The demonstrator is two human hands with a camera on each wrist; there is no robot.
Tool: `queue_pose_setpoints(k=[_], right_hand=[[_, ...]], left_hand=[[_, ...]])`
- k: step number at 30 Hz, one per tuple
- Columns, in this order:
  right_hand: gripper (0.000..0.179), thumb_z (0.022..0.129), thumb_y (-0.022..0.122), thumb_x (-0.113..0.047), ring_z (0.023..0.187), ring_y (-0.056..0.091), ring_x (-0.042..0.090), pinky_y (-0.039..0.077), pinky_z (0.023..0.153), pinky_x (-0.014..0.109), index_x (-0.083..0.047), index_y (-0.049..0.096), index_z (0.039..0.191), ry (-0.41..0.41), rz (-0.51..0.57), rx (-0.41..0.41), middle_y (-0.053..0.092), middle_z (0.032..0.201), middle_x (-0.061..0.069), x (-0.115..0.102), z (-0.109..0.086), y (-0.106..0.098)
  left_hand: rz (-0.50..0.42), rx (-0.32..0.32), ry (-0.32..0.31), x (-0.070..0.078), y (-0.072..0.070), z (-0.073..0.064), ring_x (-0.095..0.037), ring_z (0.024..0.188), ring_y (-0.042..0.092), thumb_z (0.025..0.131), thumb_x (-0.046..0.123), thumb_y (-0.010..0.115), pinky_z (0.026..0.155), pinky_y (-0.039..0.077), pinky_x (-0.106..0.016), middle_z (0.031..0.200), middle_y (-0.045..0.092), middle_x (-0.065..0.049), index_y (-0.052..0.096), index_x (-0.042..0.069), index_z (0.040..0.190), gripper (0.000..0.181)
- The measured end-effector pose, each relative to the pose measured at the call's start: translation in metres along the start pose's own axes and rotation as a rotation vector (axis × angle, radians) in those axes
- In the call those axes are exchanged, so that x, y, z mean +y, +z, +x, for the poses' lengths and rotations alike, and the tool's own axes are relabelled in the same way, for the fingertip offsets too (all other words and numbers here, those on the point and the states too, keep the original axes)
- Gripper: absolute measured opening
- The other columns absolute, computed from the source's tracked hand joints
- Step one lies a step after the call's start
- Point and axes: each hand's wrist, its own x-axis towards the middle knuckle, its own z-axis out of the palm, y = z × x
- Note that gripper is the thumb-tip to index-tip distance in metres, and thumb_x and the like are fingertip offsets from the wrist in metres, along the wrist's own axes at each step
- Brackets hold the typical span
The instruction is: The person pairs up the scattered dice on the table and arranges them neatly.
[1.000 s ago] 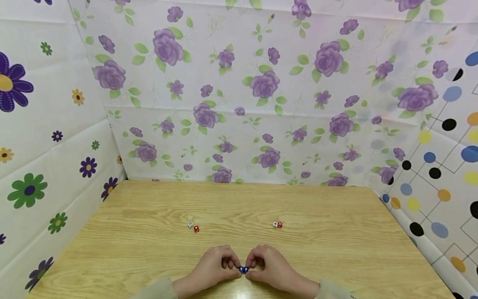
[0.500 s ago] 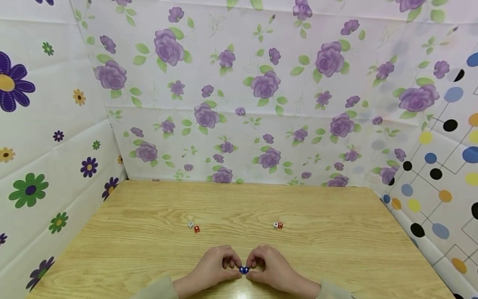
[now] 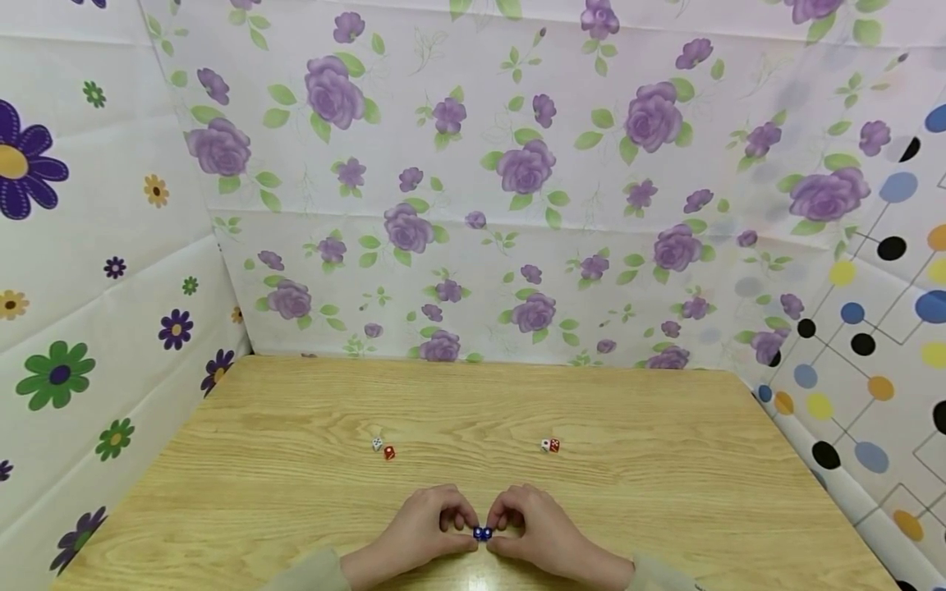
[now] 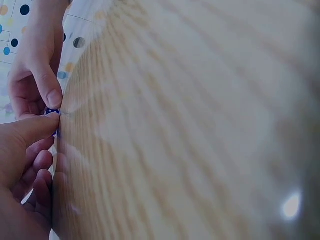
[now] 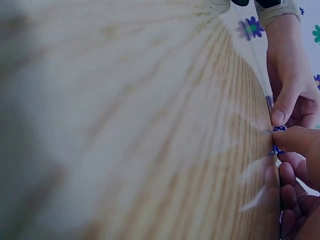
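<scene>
Between two hands (image 3: 424, 524) (image 3: 541, 524), two blue dice (image 3: 478, 533) (image 3: 488, 533)

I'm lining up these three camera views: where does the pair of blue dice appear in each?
Head: the blue dice sit low, near the middle, between the left hand and right hand.
Left wrist: near the left edge, about mid-height, partly covered.
Right wrist: toward the right edge, just below mid-height, partly covered.
Shared landmark: both hands, meeting at the dice.
</scene>
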Motion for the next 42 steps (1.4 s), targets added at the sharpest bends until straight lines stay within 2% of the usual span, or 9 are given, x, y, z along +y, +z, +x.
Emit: queue_pose_setpoints(k=[9,13,18,20,25,27,31,34,42], right_hand=[[0.016,0.081,0.082,-0.030,0.078,0.048,-0.002,0.038,0.071,0.016,-0.029,0.067,0.086,0.004,0.005,-0.001,0.060,0.081,-0.015,0.002,-0.001,-0.001],[0.016,0.080,0.082,-0.030,0.077,0.049,-0.002,0.039,0.071,0.016,-0.029,0.067,0.086,0.003,0.004,-0.005,0.060,0.081,-0.015,0.002,0.000,-0.001],[0.016,0.080,0.082,-0.030,0.077,0.048,-0.003,0.038,0.071,0.016,-0.028,0.067,0.086,0.000,0.001,-0.001,0.060,0.081,-0.016,0.003,0.000,-0.001],[0.016,0.080,0.082,-0.030,0.077,0.047,-0.003,0.038,0.071,0.016,-0.028,0.067,0.086,-0.002,-0.001,0.003,0.060,0.081,-0.016,0.003,0.001,-0.001],[0.016,0.080,0.082,-0.029,0.077,0.047,-0.003,0.038,0.071,0.016,-0.028,0.067,0.086,-0.012,-0.004,0.009,0.060,0.081,-0.016,0.002,0.000,0.000],[0.016,0.080,0.082,-0.029,0.077,0.047,-0.003,0.038,0.071,0.016,-0.028,0.067,0.086,-0.013,-0.001,0.008,0.060,0.081,-0.016,0.002,0.000,-0.001],[0.016,0.081,0.082,-0.028,0.076,0.046,-0.002,0.038,0.070,0.016,-0.028,0.067,0.086,-0.006,0.010,0.001,0.060,0.082,-0.015,0.001,-0.001,-0.001],[0.016,0.081,0.082,-0.029,0.077,0.046,-0.002,0.038,0.070,0.016,-0.028,0.067,0.086,0.000,0.014,-0.002,0.060,0.082,-0.015,0.001,-0.001,-0.001],[0.015,0.082,0.081,-0.030,0.077,0.046,-0.002,0.039,0.070,0.016,-0.028,0.067,0.087,-0.001,0.025,-0.005,0.060,0.082,-0.015,0.002,-0.001,0.000]], left_hand=[[-0.133,-0.112,0.073,-0.010,-0.018,0.005,0.003,0.070,0.053,0.083,0.026,0.081,0.062,0.049,-0.016,0.092,0.066,-0.004,0.072,0.014,0.101,0.023],[-0.128,-0.129,0.065,-0.014,-0.032,0.010,0.003,0.075,0.057,0.086,0.025,0.078,0.067,0.051,-0.018,0.092,0.069,-0.002,0.072,0.015,0.101,0.019],[-0.071,-0.060,0.025,-0.020,-0.061,0.015,-0.001,0.077,0.060,0.089,0.023,0.074,0.069,0.052,-0.021,0.091,0.069,-0.001,0.073,0.011,0.103,0.018],[-0.012,-0.016,0.020,-0.025,-0.075,0.014,-0.002,0.076,0.058,0.090,0.020,0.073,0.067,0.052,-0.021,0.092,0.067,-0.004,0.071,0.008,0.105,0.019],[0.161,0.082,-0.036,-0.037,-0.102,0.005,-0.002,0.071,0.052,0.089,0.013,0.073,0.062,0.047,-0.021,0.090,0.062,-0.005,0.068,0.004,0.108,0.022],[0.192,0.116,-0.073,-0.042,-0.109,0.001,-0.003,0.070,0.050,0.088,0.010,0.074,0.061,0.046,-0.021,0.087,0.061,-0.003,0.067,0.004,0.108,0.022],[0.207,0.148,-0.122,-0.051,-0.115,-0.004,-0.003,0.068,0.050,0.087,0.008,0.074,0.060,0.046,-0.021,0.083,0.060,0.002,0.068,0.007,0.103,0.017],[0.217,0.139,-0.118,-0.055,-0.116,-0.003,-0.002,0.068,0.051,0.088,0.009,0.073,0.060,0.046,-0.020,0.081,0.061,0.004,0.070,0.009,0.098,0.011],[0.247,0.176,-0.143,-0.062,-0.106,0.000,-0.001,0.069,0.053,0.085,0.007,0.076,0.061,0.047,-0.018,0.079,0.063,0.003,0.069,0.008,0.092,0.009]])
